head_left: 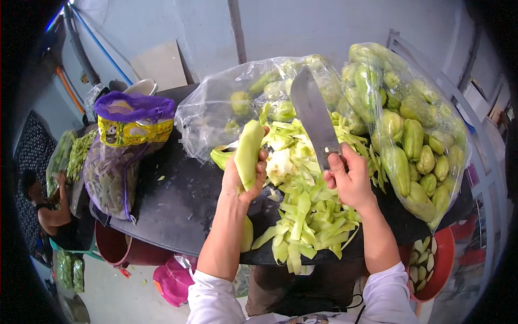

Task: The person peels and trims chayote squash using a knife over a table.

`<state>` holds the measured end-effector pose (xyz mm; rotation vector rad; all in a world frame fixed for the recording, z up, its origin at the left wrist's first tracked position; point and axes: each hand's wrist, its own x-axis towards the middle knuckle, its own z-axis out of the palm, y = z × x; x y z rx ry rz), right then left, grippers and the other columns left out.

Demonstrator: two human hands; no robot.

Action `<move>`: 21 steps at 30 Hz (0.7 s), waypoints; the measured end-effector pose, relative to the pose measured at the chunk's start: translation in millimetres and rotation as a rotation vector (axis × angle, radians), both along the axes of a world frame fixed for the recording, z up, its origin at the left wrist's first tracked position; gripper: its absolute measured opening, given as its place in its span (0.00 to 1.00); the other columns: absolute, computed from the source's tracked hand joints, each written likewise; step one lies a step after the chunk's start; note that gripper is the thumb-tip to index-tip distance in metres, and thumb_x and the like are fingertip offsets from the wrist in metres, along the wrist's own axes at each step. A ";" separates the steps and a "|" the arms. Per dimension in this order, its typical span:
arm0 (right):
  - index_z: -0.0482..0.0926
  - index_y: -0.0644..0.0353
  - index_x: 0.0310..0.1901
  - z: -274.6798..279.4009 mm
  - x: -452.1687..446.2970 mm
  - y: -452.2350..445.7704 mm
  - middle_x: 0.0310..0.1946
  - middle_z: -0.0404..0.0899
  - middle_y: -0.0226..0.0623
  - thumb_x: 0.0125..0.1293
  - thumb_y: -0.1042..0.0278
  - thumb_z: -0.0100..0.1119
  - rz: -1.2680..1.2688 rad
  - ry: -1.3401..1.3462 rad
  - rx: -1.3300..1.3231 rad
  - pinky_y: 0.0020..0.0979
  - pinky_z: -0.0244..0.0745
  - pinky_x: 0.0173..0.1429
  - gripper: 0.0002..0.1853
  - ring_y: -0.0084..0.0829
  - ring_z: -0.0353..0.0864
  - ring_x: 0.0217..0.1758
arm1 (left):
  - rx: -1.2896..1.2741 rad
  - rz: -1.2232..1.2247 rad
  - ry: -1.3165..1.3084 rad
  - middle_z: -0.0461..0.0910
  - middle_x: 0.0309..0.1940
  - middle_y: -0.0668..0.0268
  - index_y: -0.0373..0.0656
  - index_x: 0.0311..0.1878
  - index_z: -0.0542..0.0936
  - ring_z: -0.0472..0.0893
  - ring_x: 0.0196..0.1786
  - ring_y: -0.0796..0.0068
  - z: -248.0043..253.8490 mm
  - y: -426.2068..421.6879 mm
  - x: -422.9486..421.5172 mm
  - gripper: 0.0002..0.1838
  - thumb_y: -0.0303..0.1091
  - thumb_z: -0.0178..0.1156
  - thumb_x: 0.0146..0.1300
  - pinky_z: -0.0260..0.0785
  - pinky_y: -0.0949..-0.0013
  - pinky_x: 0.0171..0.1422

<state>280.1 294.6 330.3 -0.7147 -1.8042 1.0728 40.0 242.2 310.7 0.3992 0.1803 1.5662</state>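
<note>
My left hand (244, 171) is closed around an oblong, peeled pale-green fruit (249, 154), held upright with flat cut facets along it. In my right hand (349, 175) is a large broad-bladed knife (313, 110), its blade pointing up and away from me. The blade is apart from the fruit. Below and between both hands lies a heap of pale-green peel strips (302, 218) on the black table (178, 208). Another pale-green piece (247, 235) lies by my left forearm, partly hidden. A green fruit (220, 156) sits just behind my left hand.
Clear plastic bags, one at the back (210, 110) and one at right (421, 146), hold several green fruits. A purple-topped mesh sack (110, 173) stands at left. A red bucket (445, 259) below right holds peeled pieces. Another person (54, 216) is at far left.
</note>
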 end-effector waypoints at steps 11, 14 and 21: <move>0.79 0.62 0.30 4.3 7.6 9.4 0.17 0.74 0.27 0.66 0.47 0.65 -0.164 -0.226 -0.016 0.26 0.70 0.22 0.22 0.20 0.77 0.19 | -0.299 0.337 0.608 0.76 0.27 0.61 0.44 0.58 0.73 0.76 0.20 0.71 14.4 -4.5 18.9 0.23 0.52 0.51 0.72 0.70 0.71 0.21; 0.81 0.64 0.37 -5.8 3.7 15.8 0.17 0.75 0.27 0.56 0.53 0.76 -0.182 -0.213 0.038 0.26 0.76 0.32 0.21 0.25 0.79 0.21 | -0.471 0.302 0.375 0.78 0.35 0.59 0.44 0.56 0.74 0.81 0.33 0.64 11.9 0.3 26.2 0.26 0.58 0.52 0.70 0.79 0.60 0.38; 0.71 0.65 0.55 -11.5 -9.7 6.7 0.41 0.78 0.33 0.54 0.66 0.78 0.083 0.030 -0.159 0.24 0.79 0.40 0.31 0.20 0.78 0.37 | -0.380 0.321 0.346 0.77 0.48 0.58 0.46 0.62 0.72 0.80 0.47 0.62 5.9 -0.9 43.3 0.30 0.61 0.46 0.72 0.76 0.55 0.54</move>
